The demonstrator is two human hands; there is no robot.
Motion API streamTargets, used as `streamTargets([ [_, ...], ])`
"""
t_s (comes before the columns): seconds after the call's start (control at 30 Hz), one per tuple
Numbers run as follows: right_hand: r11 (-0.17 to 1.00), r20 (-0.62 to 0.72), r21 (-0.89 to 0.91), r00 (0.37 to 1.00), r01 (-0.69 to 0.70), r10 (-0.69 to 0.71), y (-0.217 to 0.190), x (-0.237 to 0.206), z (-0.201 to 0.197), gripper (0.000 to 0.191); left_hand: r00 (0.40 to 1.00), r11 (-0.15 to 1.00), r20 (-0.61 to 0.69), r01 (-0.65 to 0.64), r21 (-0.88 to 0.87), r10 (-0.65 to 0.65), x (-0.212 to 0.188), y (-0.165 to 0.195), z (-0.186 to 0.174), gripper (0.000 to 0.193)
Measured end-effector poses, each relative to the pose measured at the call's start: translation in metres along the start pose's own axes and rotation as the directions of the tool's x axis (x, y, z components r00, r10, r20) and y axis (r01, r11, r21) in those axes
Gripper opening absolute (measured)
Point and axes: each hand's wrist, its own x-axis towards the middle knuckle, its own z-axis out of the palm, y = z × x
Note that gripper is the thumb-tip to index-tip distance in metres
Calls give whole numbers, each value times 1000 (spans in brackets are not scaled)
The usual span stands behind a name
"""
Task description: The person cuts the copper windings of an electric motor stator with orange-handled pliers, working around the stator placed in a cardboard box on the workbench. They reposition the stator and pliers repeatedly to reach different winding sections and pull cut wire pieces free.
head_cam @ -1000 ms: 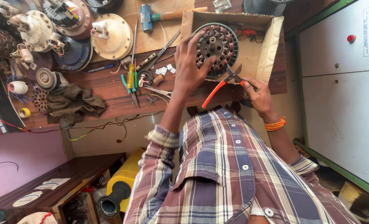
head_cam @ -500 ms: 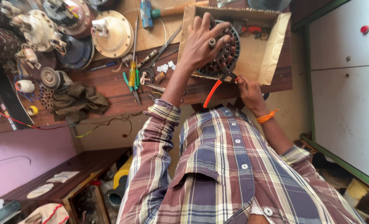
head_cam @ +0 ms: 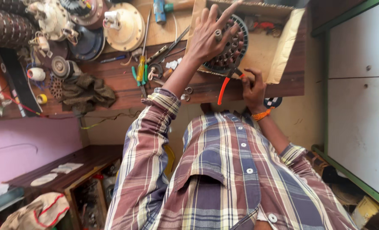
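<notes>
left hand [head_cam: 208, 36] lying spread, fingers open, pressing on stator [head_cam: 232, 44] in cardboard box [head_cam: 283, 47] on tabletop [head_cam: 121, 81] | right hand [head_cam: 252, 87] gripping orange-handled pliers [head_cam: 224, 87] at stator's near edge | progress: judging mid-work, stator not yet out of box, windings in place

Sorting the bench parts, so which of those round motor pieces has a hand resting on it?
The dark slotted stator in the cardboard tray, under the left hand. The cream round cover lies untouched.
</notes>
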Motion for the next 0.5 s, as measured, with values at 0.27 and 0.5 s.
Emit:
streamTargets([
  [0.27, 981, 58, -158, 993, 110, -102, -62, -7, -30, 14, 986, 986, -51, -157, 59, 160, 1, -11, 3, 29],
  [0.5, 979, 155, -185, 981, -86, 116, -114, 6, -31, 28, 988, 989, -26, -149, 3, 149, -1, -13, 4, 28],
])
